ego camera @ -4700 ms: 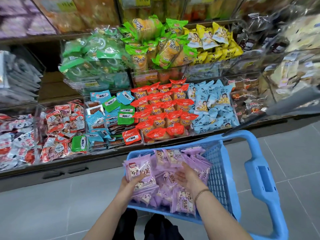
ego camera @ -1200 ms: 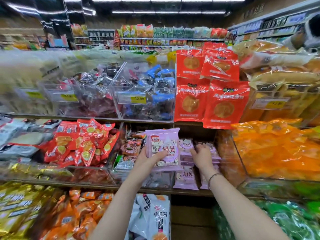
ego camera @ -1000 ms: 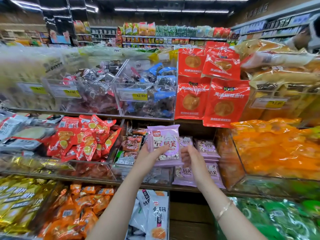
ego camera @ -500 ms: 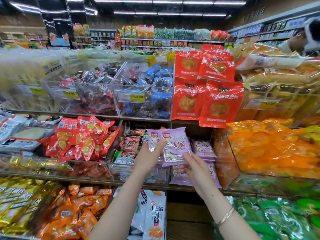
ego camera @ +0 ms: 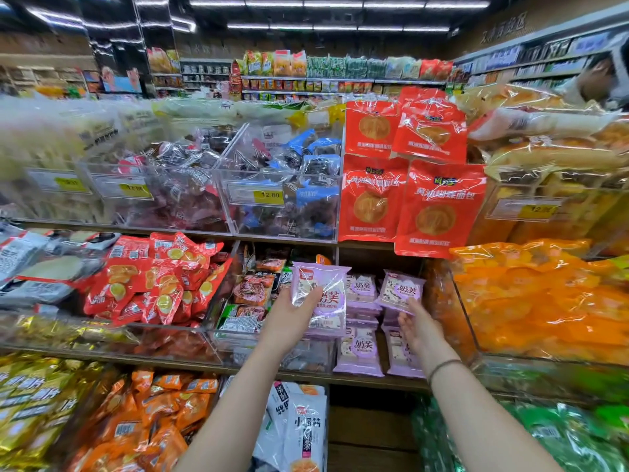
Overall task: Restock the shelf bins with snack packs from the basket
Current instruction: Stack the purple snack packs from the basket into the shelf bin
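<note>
- The left hand (ego camera: 291, 318) is gripping a small sheaf of purple snack packs (ego camera: 323, 294), thumb across the front. It is holding them just in front of the purple-pack bin (ego camera: 376, 258), toward the bin's left side.
- The right hand (ego camera: 420, 327) is reaching into the bin's right side, fingertips at the lower edge of a tilted pack (ego camera: 401, 290) on top of the stack there. Whether it is pinching or only nudging the pack is unclear.
- The person is probably best off squaring that pack on its stack, label outward, before feeding in the next one.
- The front packs (ego camera: 359, 352) are leaning out of the bin, so pressing downward rather than forward looks wise.
- The basket is out of view.
</note>
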Motion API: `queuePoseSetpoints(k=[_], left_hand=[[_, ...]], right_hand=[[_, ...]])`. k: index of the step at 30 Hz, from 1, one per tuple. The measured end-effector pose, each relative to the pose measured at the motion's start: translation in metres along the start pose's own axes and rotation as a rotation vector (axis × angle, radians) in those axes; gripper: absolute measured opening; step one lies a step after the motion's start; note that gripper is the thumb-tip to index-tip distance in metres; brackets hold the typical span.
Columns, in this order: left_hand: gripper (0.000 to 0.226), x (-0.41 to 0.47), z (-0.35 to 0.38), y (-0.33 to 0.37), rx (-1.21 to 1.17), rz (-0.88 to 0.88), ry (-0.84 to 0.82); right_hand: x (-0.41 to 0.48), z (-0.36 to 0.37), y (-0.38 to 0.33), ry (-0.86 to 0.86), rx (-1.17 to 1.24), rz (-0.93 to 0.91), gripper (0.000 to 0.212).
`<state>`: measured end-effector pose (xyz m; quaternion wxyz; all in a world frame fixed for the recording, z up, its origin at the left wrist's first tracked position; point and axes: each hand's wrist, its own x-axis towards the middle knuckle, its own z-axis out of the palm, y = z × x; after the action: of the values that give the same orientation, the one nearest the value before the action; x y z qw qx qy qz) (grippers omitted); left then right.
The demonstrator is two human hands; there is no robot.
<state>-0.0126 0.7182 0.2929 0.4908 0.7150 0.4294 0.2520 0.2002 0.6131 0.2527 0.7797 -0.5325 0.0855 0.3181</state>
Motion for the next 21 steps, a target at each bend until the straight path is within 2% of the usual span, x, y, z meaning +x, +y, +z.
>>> queuePoseSetpoints(k=[2,7,10,12,14,16,19,21], left_hand=[[0.1,0.0,0.0,0.0,0.0,0.005,0.0],[0.102,0.0,0.001,0.0,-0.001,0.002,-0.002],[0.101,0.001,0.001,0.0,-0.003,0.002,-0.006],[0.099,0.0,0.0,0.0,-0.002,0.002,-0.006],[0.097,-0.001,0.0,0.001,0.012,0.005,-0.002],[0.094,-0.003,-0.001,0.003,0.019,0.001,-0.007],[0.095,-0.007,-0.002,0.007,0.016,0.0,-0.014],[0.092,-0.007,-0.001,0.006,0.009,0.008,-0.016]], right_hand=[[0.004,0.007,-0.003,0.049,0.036,0.022,0.044],[0.003,0.018,-0.008,0.162,0.091,0.031,0.043],[0.006,0.011,-0.005,0.222,0.102,-0.072,0.044],[-0.009,0.007,-0.001,0.141,-0.001,-0.073,0.046],[-0.026,0.01,0.01,0.045,-0.023,-0.117,0.034],[-0.056,0.016,0.022,-0.127,-0.249,-0.297,0.02],[-0.093,0.026,0.037,-0.431,-0.583,-0.431,0.021],[-0.107,0.033,0.045,-0.493,-0.714,-0.505,0.023]])
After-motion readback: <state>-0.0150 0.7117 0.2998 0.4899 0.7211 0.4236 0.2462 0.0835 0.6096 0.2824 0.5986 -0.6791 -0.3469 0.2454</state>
